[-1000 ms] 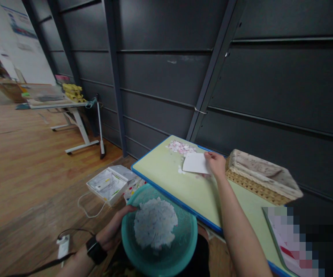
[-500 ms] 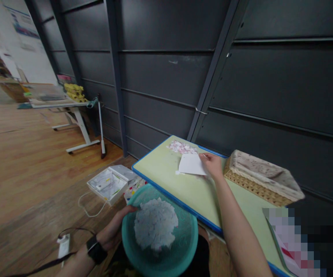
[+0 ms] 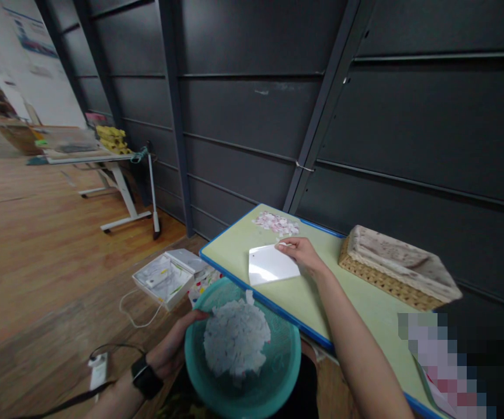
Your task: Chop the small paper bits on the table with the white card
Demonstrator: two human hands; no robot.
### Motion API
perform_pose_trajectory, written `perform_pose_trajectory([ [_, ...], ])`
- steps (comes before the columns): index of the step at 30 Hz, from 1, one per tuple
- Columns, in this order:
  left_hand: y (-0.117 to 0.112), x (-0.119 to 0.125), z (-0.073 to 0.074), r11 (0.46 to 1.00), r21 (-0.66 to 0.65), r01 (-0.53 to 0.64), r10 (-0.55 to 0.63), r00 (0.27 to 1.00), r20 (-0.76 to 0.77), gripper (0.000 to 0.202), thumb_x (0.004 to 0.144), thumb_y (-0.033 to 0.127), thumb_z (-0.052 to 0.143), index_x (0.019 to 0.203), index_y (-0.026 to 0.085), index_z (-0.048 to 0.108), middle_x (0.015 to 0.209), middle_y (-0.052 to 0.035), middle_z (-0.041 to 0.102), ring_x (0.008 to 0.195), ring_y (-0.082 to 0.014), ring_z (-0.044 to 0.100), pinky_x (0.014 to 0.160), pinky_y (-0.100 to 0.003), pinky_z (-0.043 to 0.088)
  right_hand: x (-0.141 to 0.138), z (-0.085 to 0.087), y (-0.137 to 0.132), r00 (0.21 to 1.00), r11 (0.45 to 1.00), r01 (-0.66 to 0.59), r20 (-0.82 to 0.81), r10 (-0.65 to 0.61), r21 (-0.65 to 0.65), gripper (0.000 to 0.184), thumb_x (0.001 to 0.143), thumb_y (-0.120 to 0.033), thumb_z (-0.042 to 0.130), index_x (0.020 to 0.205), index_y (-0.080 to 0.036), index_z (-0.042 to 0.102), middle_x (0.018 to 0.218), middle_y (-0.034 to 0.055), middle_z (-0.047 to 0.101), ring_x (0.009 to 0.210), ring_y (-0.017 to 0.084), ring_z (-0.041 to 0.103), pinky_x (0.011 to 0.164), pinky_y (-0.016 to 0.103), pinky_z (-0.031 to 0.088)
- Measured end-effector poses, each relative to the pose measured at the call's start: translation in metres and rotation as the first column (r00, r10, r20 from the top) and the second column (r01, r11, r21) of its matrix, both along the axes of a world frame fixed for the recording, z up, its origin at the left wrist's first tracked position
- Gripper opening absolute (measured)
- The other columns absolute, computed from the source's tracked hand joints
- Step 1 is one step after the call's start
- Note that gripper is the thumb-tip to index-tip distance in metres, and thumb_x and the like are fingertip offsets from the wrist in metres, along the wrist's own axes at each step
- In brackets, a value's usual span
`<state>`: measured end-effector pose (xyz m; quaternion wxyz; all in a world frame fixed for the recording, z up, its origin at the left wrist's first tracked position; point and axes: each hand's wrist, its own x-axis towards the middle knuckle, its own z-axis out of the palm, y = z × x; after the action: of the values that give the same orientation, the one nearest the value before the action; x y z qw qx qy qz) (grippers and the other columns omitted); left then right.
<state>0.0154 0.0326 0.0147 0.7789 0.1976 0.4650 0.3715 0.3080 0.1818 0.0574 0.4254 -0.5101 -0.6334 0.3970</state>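
Note:
My right hand (image 3: 299, 252) grips the upper right edge of a white flat scraper (image 3: 273, 266), which is tilted over the pale yellow table (image 3: 313, 302) close to its blue front edge. Below that edge, my left hand (image 3: 177, 343) holds the rim of a green plastic basket (image 3: 278, 372), fingers partly hidden behind it. A heap of white paper scraps (image 3: 237, 337) fills the basket's middle, and one scrap stands up at its top by the table edge. Farther back on the table lies a pile of pinkish-white paper scraps (image 3: 276, 222).
A lined wicker basket (image 3: 383, 279) stands at the table's right. On the floor to the left are an open white box (image 3: 164, 279) and a power strip (image 3: 98, 372) with cords. Dark metal panels (image 3: 247, 116) rise behind; another table (image 3: 90, 154) stands farther left.
My right hand has brought the white scraper toward the front edge, nearer the green basket. A scrap now shows at the top of the heap. My left hand stays on the rim.

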Motion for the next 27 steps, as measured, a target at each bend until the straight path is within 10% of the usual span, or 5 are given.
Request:
perform_pose_trajectory([
  [5,0.001,-0.001,-0.005,1.0,0.005,0.006,-0.006,1.0,0.013,0.015,0.072,0.023,0.059,0.068,0.012,0.067,0.058,-0.0046,0.072,0.051,-0.0138,0.063,0.058,-0.024,0.05,0.026,0.005,0.01,0.85,0.824,0.482,0.069,-0.522,0.299,0.052,0.066,-0.056,0.053,0.085,-0.01,0.069,0.074,0.0102,0.067,0.066,0.021,0.057,0.059,0.029,0.039],
  [10,0.001,-0.002,-0.008,1.0,0.017,0.013,-0.014,0.999,0.04,0.02,0.072,0.027,0.059,0.074,0.01,0.069,0.068,-0.007,0.075,0.061,-0.0176,0.066,0.066,-0.028,0.051,0.042,0.007,0.011,0.675,0.716,0.574,0.265,-0.688,0.397,0.057,0.072,-0.055,0.042,0.089,-0.009,0.07,0.076,0.0145,0.068,0.071,0.025,0.059,0.063,0.031,0.039],
  [19,-0.001,-0.002,-0.009,0.999,0.029,0.028,-0.03,0.998,0.048,0.024,0.074,0.029,0.057,0.081,0.01,0.07,0.07,-0.0046,0.075,0.068,-0.0206,0.067,0.071,-0.029,0.05,0.044,0.004,0.014,0.699,0.791,0.483,0.378,-0.607,0.376,0.045,0.072,-0.045,0.045,0.085,-0.011,0.071,0.075,0.0121,0.068,0.069,0.023,0.059,0.062,0.029,0.039],
  [27,0.001,-0.003,-0.015,0.999,0.028,0.034,-0.035,0.999,0.04,0.022,0.073,0.029,0.059,0.078,0.009,0.068,0.071,-0.0084,0.075,0.063,-0.0179,0.067,0.067,-0.028,0.051,0.006,0.002,0.001,0.973,0.996,-0.003,0.231,-0.019,0.093,0.043,0.063,-0.051,0.06,0.075,-0.011,0.069,0.06,0.0031,0.061,0.05,0.012,0.047,0.045,0.022,0.03],
])
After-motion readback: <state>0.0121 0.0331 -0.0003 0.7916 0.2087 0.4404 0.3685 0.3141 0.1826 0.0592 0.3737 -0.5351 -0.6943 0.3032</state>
